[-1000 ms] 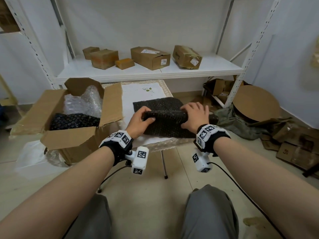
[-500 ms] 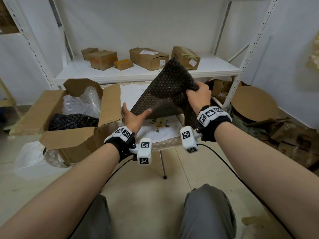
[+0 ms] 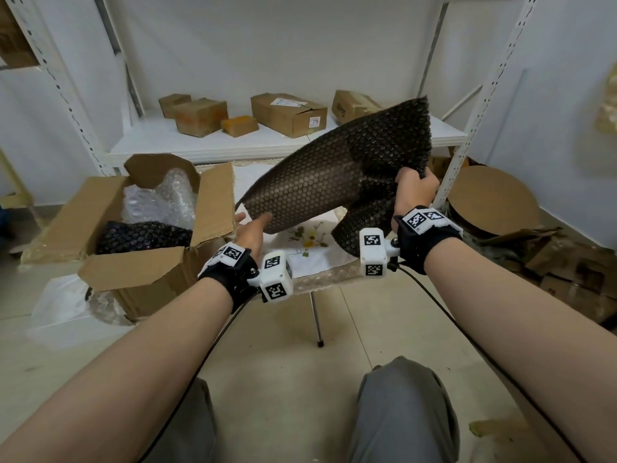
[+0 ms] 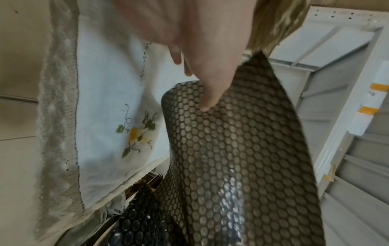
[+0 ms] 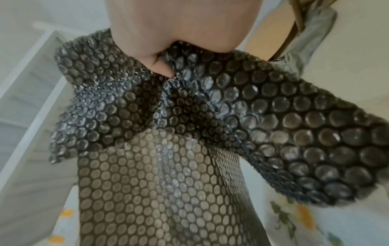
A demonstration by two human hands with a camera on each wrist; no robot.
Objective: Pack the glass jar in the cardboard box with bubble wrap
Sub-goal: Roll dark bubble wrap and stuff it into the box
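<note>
A black bubble wrap sheet [image 3: 334, 182] hangs unfolded in the air above the small table. My right hand [image 3: 415, 192] grips its bunched right edge in a fist, seen close in the right wrist view [image 5: 168, 41]. My left hand [image 3: 253, 218] is open at the sheet's lower left corner, thumb [image 4: 208, 99] resting on the sheet [image 4: 231, 149], fingers straight beside it. The open cardboard box [image 3: 133, 275] stands to the left, holding a dark bubble-wrapped bundle [image 3: 143, 237] and clear bubble wrap [image 3: 160, 202]. No bare glass jar is visible.
A white embroidered cloth [image 3: 310, 259] covers the small table under the sheet. Several cardboard boxes [image 3: 287, 110] sit on the white shelf behind. A round cardboard disc [image 3: 490, 198] and flattened cardboard [image 3: 567, 272] lie on the floor at right.
The sheet lay folded on the table under both hands. My right hand lifted it and it opened out; my left hand let go and now touches its lower corner.
</note>
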